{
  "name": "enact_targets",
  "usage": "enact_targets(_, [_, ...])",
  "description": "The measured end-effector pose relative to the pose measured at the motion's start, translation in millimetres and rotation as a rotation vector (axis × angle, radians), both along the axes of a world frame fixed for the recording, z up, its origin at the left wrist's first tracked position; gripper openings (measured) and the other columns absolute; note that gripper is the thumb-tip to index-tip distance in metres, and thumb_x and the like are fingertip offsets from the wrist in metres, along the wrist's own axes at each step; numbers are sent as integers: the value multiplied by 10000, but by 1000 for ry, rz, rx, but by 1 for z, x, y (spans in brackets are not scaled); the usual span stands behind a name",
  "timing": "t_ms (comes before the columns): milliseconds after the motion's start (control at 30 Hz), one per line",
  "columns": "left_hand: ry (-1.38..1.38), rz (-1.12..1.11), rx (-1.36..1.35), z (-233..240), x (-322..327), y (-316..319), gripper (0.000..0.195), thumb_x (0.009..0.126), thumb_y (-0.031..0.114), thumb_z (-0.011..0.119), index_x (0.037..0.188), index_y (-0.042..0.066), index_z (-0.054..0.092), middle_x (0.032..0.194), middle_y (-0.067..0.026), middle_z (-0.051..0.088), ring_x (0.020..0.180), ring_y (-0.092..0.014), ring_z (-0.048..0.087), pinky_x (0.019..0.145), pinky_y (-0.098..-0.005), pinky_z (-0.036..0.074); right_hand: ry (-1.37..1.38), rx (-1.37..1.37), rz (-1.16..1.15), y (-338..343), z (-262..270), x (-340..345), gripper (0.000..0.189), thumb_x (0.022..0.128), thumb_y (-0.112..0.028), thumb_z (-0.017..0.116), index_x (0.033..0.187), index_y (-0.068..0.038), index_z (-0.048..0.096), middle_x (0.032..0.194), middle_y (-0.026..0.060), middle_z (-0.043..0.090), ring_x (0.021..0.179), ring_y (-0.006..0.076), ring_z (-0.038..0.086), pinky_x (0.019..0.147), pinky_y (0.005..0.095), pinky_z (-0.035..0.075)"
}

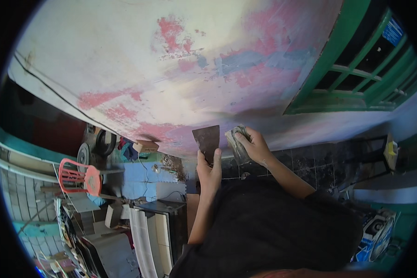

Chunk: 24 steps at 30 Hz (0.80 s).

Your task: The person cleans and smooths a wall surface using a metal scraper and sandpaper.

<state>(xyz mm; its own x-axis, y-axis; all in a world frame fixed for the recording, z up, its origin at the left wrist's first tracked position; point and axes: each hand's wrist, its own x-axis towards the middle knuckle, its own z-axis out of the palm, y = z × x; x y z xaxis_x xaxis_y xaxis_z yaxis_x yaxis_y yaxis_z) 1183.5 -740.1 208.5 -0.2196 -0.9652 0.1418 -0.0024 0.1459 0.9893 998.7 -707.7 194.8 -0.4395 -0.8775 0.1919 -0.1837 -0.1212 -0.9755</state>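
My left hand (209, 172) grips a dark, flat scraper blade (207, 138) by its lower end, with the wide edge pointing at the wall. To its right, my right hand (255, 144) pinches a worn flat piece (237, 146) smeared with pale putty-like residue; its exact kind cannot be made out. The two tools are held apart, side by side. Beyond them rises a painted wall (121, 66) of cream and lilac, with a pink patch (170, 33) and a blue-grey streak (243, 62) where the coat is uneven. Neither tool clearly touches it.
A green-framed window (351, 74) is set in the wall at right. A cable (62, 93) runs along the wall's left edge near a small cardboard box (146, 146). On the left are a red plastic chair (93, 180), a tyre (106, 140) and a dark cabinet (175, 222).
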Motion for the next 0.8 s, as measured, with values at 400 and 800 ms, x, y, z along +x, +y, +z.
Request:
enact_targets(400, [-124,-218,-29,-13,14,20,980,1026,193,708,1670,51,-16,1581,-223,381,1463,-294,392,1228,-423,312,-624,263,468,5,-21,22,206,1089,-216,618,1102,-36,717,924,-47,685,808,41,603,726,256,517])
enact_targets(800, [190,-243,486,-9,7,10,286,994,287,772,1096,110,572,827,44,597,585,-20,493,491,-195,380,-679,290,444,10,-29,21,171,1082,-177,618,1102,-41,720,982,-18,705,873,61,652,789,271,555])
